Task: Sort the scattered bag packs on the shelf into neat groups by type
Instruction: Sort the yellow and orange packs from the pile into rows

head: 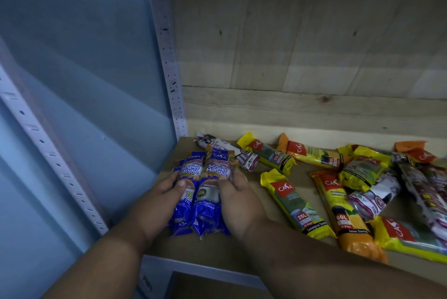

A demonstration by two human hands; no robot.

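Shelf: we see a wooden board in a metal rack, with a pale plank wall behind it and a perforated upright at the left corner.
Unsorted spread: across the right half of the shelf lie yellow 25L packs, an orange 60L pack, a wide yellow pack at the front edge and white-and-purple packs, overlapping and pointing different ways.
Blue group: the blue Singlet Handle packs sit at the left end of the shelf, side by side and roughly parallel, with more blue packs partly hidden under them; we cannot tell how many.
Left hand: its fingers curl against the left side of the blue packs, thumb on top, gripping them.
Right hand: it holds the right side of the same bundle, thumb laid over the top pack.
Step, as we judge it: squaring up the blue group; the other types are not yet grouped.
Risk one: the glossy wrappers look slippery, so we expect a loose squeeze could let the top packs slide off the ones below.
Risk two: the bundle's lower ends lie near the front edge, so a pull towards us could tip a pack off.
Risk three: the right forearm crosses low beside the yellow packs; a sweep could scatter them further.
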